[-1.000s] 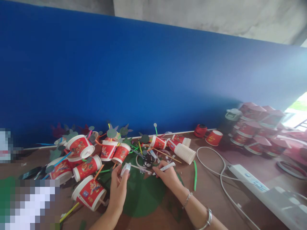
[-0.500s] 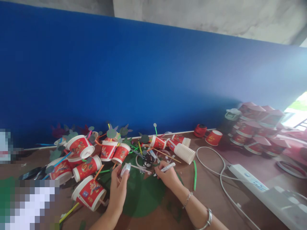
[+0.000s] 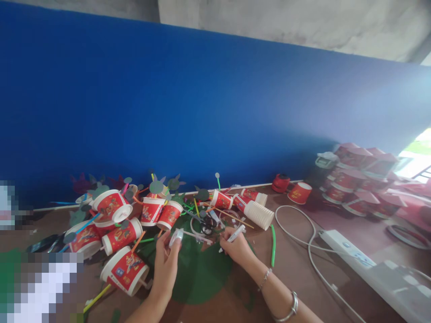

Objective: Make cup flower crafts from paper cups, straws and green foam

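Observation:
In my left hand (image 3: 168,255), thumb and fingers close on a small whitish, partly see-through object (image 3: 176,237) whose kind I cannot make out. My right hand (image 3: 237,246) grips a white pen (image 3: 236,234), its tip slanting down to the left above the table. Between and just beyond the hands lie black-handled scissors (image 3: 208,229) and a clear plastic strip (image 3: 198,237). Left of my left hand, red-printed paper cups (image 3: 126,271) with sticks through them lie in a heap. A nested stack of paper cups (image 3: 259,216) rests on its side behind my right hand.
A green strip (image 3: 273,246) lies right of the cup stack. A white cable (image 3: 311,242) loops towards a power strip (image 3: 350,251). Further right, red paper-cup crafts (image 3: 363,184) are piled up. A blue panel (image 3: 215,103) rises along the table's back edge.
My right hand, with the pen, has shifted slightly to the right and down, away from the left hand. My left hand has barely moved.

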Action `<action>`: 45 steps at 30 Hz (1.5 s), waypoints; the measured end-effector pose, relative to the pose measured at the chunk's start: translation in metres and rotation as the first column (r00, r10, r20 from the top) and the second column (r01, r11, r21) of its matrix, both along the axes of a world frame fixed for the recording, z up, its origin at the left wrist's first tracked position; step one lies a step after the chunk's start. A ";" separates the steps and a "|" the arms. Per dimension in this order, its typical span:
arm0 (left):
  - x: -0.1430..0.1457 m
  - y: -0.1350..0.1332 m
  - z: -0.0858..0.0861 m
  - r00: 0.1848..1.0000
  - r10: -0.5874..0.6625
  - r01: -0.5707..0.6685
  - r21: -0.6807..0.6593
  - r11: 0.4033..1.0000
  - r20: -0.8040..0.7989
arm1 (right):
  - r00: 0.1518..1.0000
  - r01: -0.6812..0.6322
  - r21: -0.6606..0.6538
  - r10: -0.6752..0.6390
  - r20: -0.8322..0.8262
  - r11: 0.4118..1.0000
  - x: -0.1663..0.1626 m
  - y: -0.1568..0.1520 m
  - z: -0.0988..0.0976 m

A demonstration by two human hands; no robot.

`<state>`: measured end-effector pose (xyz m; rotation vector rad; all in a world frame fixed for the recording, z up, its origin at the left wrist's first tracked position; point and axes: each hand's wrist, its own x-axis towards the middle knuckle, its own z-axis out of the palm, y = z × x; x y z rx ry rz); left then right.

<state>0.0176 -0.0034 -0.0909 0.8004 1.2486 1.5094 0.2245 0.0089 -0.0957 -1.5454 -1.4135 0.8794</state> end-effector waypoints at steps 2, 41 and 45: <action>0.000 0.000 0.000 1.000 -0.006 0.006 -0.005 1.000 -0.012 | 1.000 -0.010 -0.009 0.009 -0.011 1.000 0.000 0.000 0.001; -0.001 0.000 -0.002 0.999 -0.032 0.032 0.015 0.999 -0.037 | 0.989 -0.136 -0.021 0.135 -0.058 0.990 -0.008 -0.008 0.009; -0.002 0.000 -0.003 0.998 -0.035 0.035 0.010 0.999 -0.048 | 0.990 -0.135 -0.021 0.135 -0.034 0.991 -0.008 -0.008 0.008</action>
